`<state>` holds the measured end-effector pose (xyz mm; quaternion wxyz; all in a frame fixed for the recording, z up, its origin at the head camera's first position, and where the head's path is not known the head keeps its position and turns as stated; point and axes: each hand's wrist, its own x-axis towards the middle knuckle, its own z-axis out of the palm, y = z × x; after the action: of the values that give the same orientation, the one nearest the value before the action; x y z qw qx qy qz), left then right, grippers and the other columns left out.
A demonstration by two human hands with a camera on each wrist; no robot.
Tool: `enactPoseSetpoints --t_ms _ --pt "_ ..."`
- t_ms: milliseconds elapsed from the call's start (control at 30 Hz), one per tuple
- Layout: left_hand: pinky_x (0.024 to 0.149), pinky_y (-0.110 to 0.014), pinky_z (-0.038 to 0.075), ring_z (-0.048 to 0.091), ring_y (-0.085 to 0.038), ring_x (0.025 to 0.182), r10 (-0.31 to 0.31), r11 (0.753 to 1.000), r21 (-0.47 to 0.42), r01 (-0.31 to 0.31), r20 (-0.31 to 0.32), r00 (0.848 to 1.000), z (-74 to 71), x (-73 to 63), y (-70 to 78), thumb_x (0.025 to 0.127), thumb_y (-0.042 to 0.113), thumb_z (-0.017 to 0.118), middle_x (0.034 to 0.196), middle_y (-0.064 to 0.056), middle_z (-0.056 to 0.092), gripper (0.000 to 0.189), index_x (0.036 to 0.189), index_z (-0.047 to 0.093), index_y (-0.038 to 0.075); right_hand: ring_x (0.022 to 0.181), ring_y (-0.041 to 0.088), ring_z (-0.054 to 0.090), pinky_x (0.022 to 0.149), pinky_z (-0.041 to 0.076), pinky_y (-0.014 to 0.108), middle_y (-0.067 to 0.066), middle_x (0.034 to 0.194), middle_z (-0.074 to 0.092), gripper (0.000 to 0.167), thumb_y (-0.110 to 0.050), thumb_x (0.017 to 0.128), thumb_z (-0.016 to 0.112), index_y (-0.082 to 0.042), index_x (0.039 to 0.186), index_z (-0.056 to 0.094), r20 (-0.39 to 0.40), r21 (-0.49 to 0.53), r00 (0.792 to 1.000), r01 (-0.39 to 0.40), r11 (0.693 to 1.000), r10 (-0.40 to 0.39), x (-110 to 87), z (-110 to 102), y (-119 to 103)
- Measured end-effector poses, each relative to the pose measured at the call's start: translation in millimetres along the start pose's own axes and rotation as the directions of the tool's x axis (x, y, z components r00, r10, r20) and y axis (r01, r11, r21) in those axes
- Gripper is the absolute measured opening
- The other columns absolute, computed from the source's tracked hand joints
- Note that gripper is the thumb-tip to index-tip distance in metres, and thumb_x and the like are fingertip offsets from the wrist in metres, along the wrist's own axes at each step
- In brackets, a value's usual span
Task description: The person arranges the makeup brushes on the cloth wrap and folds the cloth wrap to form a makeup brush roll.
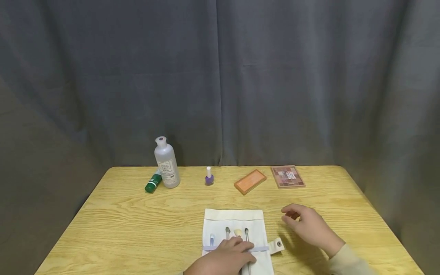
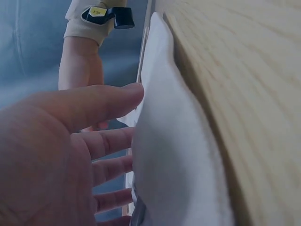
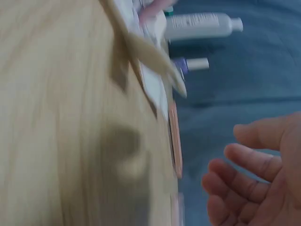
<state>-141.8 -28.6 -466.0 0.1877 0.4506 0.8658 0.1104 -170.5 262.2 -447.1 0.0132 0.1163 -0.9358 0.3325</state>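
Observation:
A white cloth brush roll lies unfolded at the table's near side, with several makeup brushes tucked under a pale lavender band. My left hand rests on the roll across the band and the brush handles, its fingers extended. In the left wrist view the thumb and fingers touch the white cloth. Right of the roll, my right hand hovers above the table with loosely bent fingers and nothing in them. Between that hand and the roll, a snap tab sticks out from the roll's right edge.
Along the back stand a clear labelled bottle and a purple nail polish bottle. A green tube lies beside the larger bottle. An orange palette and a brown eyeshadow palette lie at back right, before a grey curtain.

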Motion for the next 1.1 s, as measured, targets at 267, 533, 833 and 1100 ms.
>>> enactPoseSetpoints --t_ms 267,533,833,1100 --pt "0.101 -0.037 0.039 0.04 -0.012 0.129 -0.035 0.999 0.022 0.036 -0.045 0.998 -3.1 5.0 8.6 0.085 0.063 0.068 0.145 0.008 0.049 0.055 0.127 0.069 0.026 0.087 0.023 0.065 0.072 0.054 0.044 0.009 0.1 0.071 0.031 -0.022 0.093 0.071 0.001 0.115 0.069 -0.078 -0.152 0.992 -0.106 0.983 0.095 -15.1 -28 35" --pt "0.104 -0.038 0.042 0.043 -0.013 0.132 -0.044 0.998 0.045 0.046 -0.046 0.998 -2.4 10.5 11.8 0.087 0.06 0.067 0.146 0.007 0.051 0.049 0.119 0.072 0.023 0.092 0.038 0.068 0.075 0.054 0.054 0.027 0.105 0.068 0.044 -0.025 0.095 0.068 0.009 0.121 0.063 -0.04 -0.198 0.981 -0.195 0.961 0.19 -23.7 -44 65" --pt "0.103 -0.039 0.045 0.046 -0.016 0.131 -0.012 0.997 0.077 0.017 -0.063 0.998 -2.4 14.0 12.5 0.094 0.047 0.066 0.143 0.005 0.055 0.031 0.111 0.076 0.022 0.08 0.02 0.064 0.07 0.053 0.044 0.009 0.095 0.07 0.056 -0.028 0.089 0.074 0.011 0.126 0.058 0.048 -0.16 0.965 -0.248 0.955 0.259 -24.3 -41 77" --pt "0.102 -0.04 0.046 0.045 -0.013 0.131 -0.036 0.998 0.051 0.039 -0.064 0.997 -1.7 14.5 11.2 0.093 0.048 0.066 0.143 0.007 0.055 0.035 0.115 0.076 0.023 0.083 0.027 0.065 0.072 0.053 0.049 0.01 0.094 0.068 0.046 -0.015 0.088 0.074 0.011 0.124 0.058 0.072 -0.177 0.963 -0.244 0.953 0.26 -18.7 -34 78"
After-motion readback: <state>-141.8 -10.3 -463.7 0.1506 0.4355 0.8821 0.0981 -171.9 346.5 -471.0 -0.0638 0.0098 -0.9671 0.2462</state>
